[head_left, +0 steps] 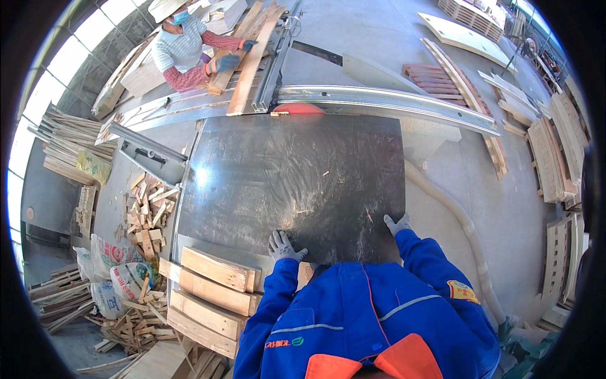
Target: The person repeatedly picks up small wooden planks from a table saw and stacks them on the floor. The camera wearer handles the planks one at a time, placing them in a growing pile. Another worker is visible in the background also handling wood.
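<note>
Both my hands wear grey gloves and hold nothing. My left hand (284, 245) lies with its fingers spread on the near edge of a large black sheet-like surface (278, 170). The right hand (397, 223) rests at the right edge of that surface near its front corner, fingers stretched out. Wood chips and pale scuffs mark the black surface. Along its far edge runs a long metal rail (379, 100), with a red rounded part (302, 108) beside it.
Across the rail, a masked person (183, 50) in gloves handles long wooden boards (255, 60). At left lie stacked planks (211, 290), wood offcuts (151, 215) and white sacks (120, 271). A thick hose (461, 218) curves over the floor at right, near stacked panels (552, 151).
</note>
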`<state>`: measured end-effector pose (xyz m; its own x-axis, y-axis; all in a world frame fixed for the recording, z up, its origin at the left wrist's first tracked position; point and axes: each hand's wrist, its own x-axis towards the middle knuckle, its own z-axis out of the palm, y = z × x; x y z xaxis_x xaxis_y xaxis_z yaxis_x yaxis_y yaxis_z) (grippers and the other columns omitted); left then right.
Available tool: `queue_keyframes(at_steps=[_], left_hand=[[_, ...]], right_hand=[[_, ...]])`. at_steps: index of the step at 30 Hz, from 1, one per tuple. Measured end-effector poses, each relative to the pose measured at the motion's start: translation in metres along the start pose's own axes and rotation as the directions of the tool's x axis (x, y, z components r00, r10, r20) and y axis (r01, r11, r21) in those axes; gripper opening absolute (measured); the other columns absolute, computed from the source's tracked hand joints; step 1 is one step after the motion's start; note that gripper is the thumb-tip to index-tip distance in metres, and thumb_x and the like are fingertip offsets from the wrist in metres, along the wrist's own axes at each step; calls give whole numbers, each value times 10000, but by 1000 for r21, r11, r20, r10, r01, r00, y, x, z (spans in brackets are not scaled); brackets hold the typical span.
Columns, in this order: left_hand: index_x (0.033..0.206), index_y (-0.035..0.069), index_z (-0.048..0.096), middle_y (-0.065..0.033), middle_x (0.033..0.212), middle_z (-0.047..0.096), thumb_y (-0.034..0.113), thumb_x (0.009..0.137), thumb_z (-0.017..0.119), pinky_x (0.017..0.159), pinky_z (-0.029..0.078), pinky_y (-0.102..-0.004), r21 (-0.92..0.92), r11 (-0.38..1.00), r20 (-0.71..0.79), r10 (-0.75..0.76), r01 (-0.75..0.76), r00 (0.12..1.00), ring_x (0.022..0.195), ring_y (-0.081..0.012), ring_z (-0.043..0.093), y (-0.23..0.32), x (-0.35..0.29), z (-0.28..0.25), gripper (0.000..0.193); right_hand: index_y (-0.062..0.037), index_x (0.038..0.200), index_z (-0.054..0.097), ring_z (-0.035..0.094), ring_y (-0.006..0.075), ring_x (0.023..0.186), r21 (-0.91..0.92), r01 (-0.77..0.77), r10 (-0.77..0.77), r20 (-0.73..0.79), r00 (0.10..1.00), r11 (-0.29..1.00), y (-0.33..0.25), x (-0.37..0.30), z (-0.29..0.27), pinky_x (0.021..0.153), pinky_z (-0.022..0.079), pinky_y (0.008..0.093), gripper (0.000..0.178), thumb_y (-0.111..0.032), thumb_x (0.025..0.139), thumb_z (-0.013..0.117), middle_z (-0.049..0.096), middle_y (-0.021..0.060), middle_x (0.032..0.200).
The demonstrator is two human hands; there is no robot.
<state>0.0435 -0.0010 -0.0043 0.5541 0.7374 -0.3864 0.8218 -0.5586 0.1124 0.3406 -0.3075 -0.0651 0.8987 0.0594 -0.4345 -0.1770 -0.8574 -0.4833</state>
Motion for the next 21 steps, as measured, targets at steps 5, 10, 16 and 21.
queue_keyframes(at_steps=[5,10,16,21], left_hand=[[1553,63,213,-198,1629,145,601,660,820,1197,161,-570,8,1000,-5,-1,1,1000,1502,-418,113,0,1,1,1206],[1553,69,215,-195,1628,148,604,655,822,1198,159,-568,-1,1000,10,-15,15,1000,1501,-418,118,1,0,-2,1208],[1548,69,230,-187,1625,155,614,641,823,1193,163,-570,-3,1000,-28,1,-1,1000,1495,-416,130,-2,3,7,1213],[1553,64,229,-173,1636,145,631,646,806,1202,150,-548,18,1000,-9,-10,10,1000,1505,-395,107,-1,2,6,1216]], right_hand=[[49,1506,239,397,445,1375,10,39,-39,-16,999,999,6,4,2,1141,342,453,1167,-681,741,732,374,309,1491],[73,1487,282,401,431,1377,19,-25,25,17,1000,999,-3,0,-4,1145,342,441,1135,-635,742,764,391,304,1484],[74,1492,269,413,442,1364,27,-19,19,-3,1000,999,0,0,-1,1133,357,446,1155,-642,734,764,405,311,1470],[74,1515,211,356,443,1405,62,-18,15,34,999,998,5,5,1,1164,312,437,1185,-652,746,746,341,316,1514]])
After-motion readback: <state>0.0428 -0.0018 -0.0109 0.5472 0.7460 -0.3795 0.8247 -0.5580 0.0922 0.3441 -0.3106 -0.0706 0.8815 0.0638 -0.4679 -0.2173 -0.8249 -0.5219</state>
